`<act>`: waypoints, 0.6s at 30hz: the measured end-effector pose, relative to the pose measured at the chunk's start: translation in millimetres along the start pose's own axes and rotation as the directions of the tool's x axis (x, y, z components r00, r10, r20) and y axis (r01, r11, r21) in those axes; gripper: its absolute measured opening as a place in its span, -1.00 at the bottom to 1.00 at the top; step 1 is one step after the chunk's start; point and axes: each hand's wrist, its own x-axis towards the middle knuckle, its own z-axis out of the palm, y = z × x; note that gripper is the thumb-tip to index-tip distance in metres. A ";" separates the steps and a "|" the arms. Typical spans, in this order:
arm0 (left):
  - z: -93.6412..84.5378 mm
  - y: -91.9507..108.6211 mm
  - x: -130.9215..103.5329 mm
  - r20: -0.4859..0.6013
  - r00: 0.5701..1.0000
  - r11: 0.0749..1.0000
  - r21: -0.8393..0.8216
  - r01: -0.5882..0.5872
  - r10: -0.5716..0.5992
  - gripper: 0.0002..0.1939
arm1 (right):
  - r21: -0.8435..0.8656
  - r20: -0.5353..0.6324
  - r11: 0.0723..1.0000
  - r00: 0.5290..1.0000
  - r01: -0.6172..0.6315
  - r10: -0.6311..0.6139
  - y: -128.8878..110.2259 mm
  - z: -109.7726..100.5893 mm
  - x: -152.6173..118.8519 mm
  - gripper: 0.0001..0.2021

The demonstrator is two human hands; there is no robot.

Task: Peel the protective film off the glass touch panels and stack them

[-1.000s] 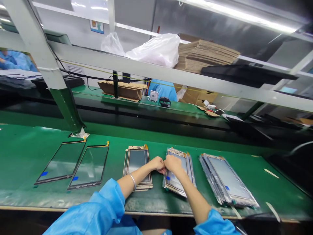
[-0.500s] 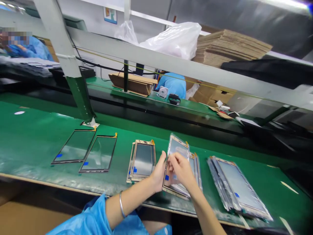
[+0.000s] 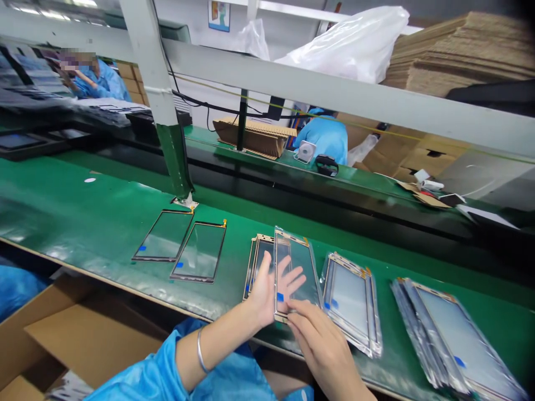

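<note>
My left hand (image 3: 267,289) holds a clear glass panel (image 3: 295,262) upright above the green belt, with its fingers spread behind the glass. My right hand (image 3: 321,340) touches the panel's lower edge near a blue tab. Just behind the held panel lies a small stack of framed panels (image 3: 256,255). To its right rests a stack of bagged panels (image 3: 351,298), and further right a bigger fanned pile of bagged panels (image 3: 455,340).
Two single glass panels (image 3: 181,245) lie flat on the green belt (image 3: 83,217) to the left, near a metal post (image 3: 167,133). An open cardboard box (image 3: 83,334) sits below the belt's front edge. Other workers in blue sit beyond a second belt.
Both hands lifted one panel off the middle bagged stack and raised it upright. The view swung to the right and down, showing the cardboard box below.
</note>
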 end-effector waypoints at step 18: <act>-60.3 -0.9 -30.9 0.104 0.989 0.665 0.733 -0.145 0.102 -0.40 | 0.841 -0.376 0.338 -0.007 -0.423 0.927 157.6 -85.3 -60.9 -0.58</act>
